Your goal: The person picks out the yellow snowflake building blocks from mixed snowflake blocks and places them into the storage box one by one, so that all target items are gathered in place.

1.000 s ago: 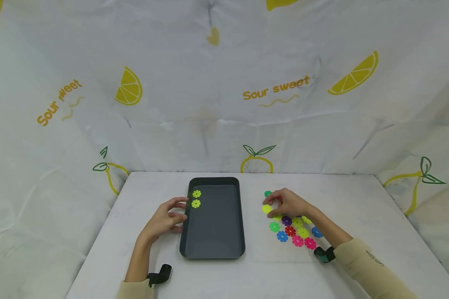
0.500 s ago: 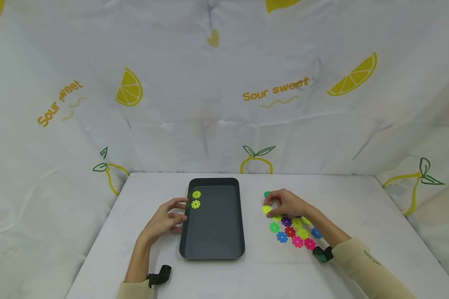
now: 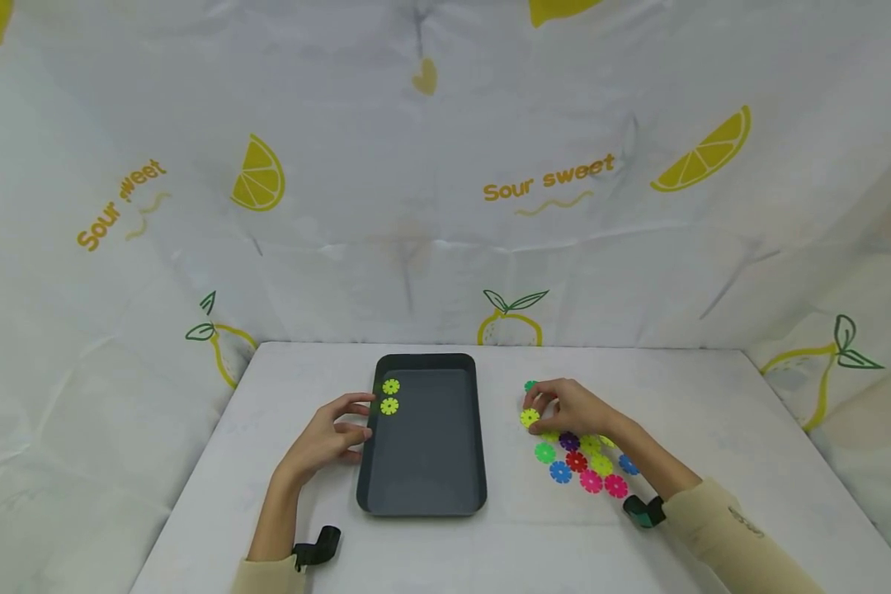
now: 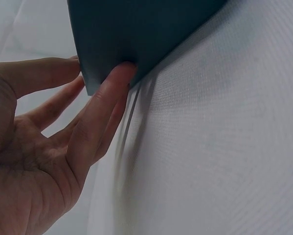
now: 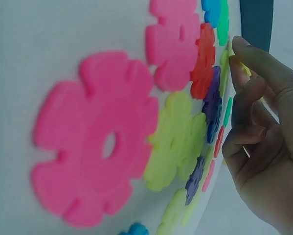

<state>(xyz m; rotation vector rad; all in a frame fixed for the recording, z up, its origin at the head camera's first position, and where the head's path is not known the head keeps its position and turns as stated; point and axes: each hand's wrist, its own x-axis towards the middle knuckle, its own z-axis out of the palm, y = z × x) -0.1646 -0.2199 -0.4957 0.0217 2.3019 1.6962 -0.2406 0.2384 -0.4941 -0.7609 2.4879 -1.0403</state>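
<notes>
My right hand [image 3: 568,408] pinches a yellow snowflake building disc [image 3: 530,418] between thumb and fingers at the left of a spread of colourful discs. In the right wrist view, only a small yellow edge of it shows past the fingers. A dark grey tray [image 3: 423,462] lies to the left, with two yellow snowflake discs [image 3: 389,406] in its upper left corner, one above the other. My left hand [image 3: 327,437] rests its loosely bent fingertips against the tray's left side. In the left wrist view, those fingers [image 4: 109,93] touch the outer wall.
Under and below my right hand lie several discs: a pink disc [image 3: 591,481], a red disc [image 3: 576,461], a blue disc [image 3: 560,472], a green disc [image 3: 545,452] and others, some overlapping. The white table [image 3: 520,544] meets a lemon-print cloth [image 3: 386,272] at the back.
The pinched yellow disc has shifted very slightly and shows a little more from under my right fingers. My left hand and the tray stay in place.
</notes>
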